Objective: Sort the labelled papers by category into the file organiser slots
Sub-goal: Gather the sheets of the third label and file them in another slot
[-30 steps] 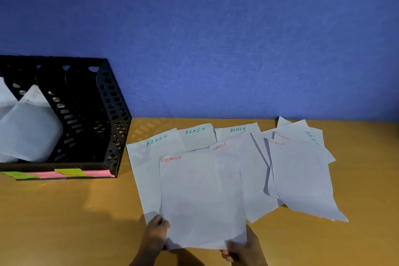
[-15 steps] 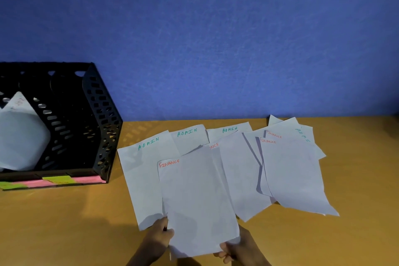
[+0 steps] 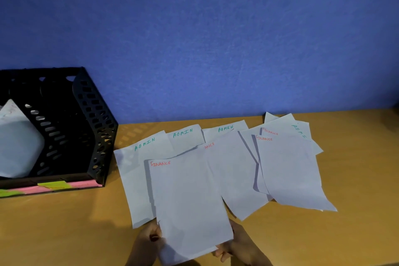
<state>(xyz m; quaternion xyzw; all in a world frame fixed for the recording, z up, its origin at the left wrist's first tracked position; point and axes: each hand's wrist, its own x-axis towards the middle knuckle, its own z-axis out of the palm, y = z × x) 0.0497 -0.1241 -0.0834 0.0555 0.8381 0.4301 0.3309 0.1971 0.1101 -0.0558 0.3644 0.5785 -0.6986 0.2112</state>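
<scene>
A white sheet marked FINANCE in red (image 3: 187,203) is lifted off the table by its bottom edge. My left hand (image 3: 149,239) grips its lower left corner and my right hand (image 3: 237,244) its lower right corner. Beneath and behind it lie several more sheets: ones marked ADMIN in green (image 3: 138,170), and ones marked FINANCE (image 3: 287,168) to the right. The black perforated file organiser (image 3: 95,136) stands at the left, with a white paper (image 3: 17,145) leaning in one of its slots. Pink and green sticky labels (image 3: 54,186) run along its front edge.
The wooden table (image 3: 64,227) ends at a blue wall (image 3: 216,50) just behind the papers. Bare tabletop lies between the organiser and the papers and to the far right.
The FINANCE sheet has been lifted and drawn toward me by both hands, uncovering more of the sheets under it. The view has shifted right, so the organiser sits further left.
</scene>
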